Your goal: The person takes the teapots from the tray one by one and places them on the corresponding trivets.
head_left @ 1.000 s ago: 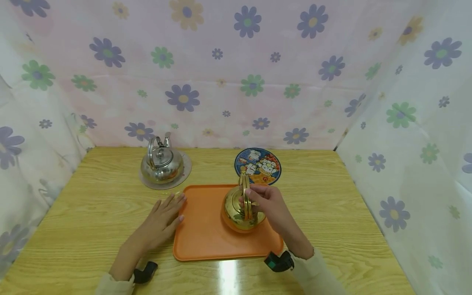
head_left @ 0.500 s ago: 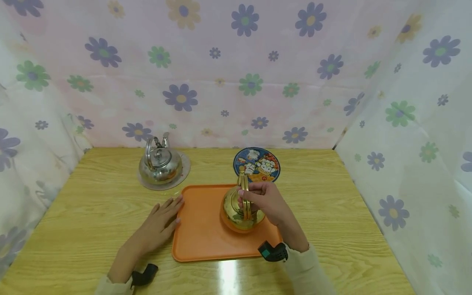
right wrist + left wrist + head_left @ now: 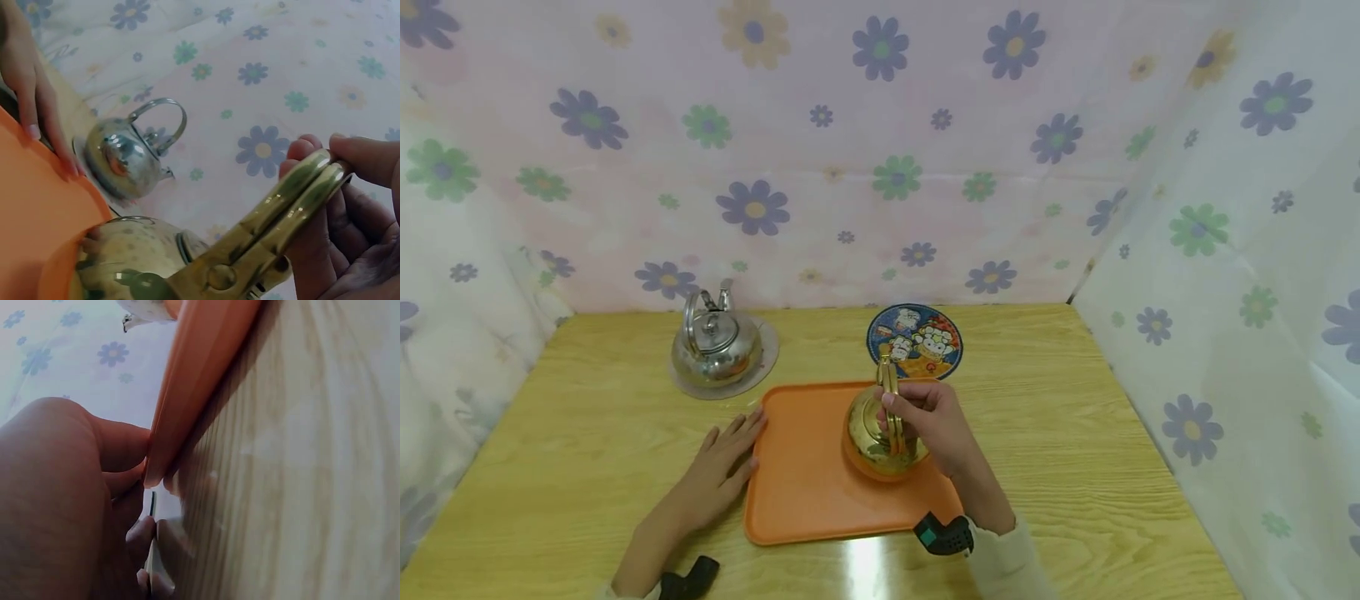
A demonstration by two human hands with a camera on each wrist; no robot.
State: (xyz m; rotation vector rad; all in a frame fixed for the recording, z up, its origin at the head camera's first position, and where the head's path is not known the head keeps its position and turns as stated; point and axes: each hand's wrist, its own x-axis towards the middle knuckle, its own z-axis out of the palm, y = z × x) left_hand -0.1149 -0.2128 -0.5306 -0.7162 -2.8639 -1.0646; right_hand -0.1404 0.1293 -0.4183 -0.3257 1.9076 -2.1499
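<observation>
A shiny gold kettle point(image 3: 865, 442) stands over the right half of an orange tray point(image 3: 797, 504). My right hand point(image 3: 936, 421) grips its upright double handle between thumb and fingers; the right wrist view shows the two gold bars of the handle point(image 3: 275, 215) close up. My left hand point(image 3: 711, 483) lies at the tray's left side with its fingers stretched out. In the left wrist view, fingertips touch the tray's raised rim point(image 3: 181, 406). Whether the kettle's base touches the tray is hard to tell.
A silver kettle point(image 3: 718, 354) stands on a round pale mat point(image 3: 767, 358) at the back left. Behind the tray lies a round blue mat point(image 3: 917, 337) with cartoon figures. Flowered cloth point(image 3: 820, 167) encloses the wooden table point(image 3: 1045, 400) at the back and sides.
The head view has shifted, so the scene sits slightly further left and lower. The right hand keeps its grip on the gold kettle's handle; the left hand stays at the tray.
</observation>
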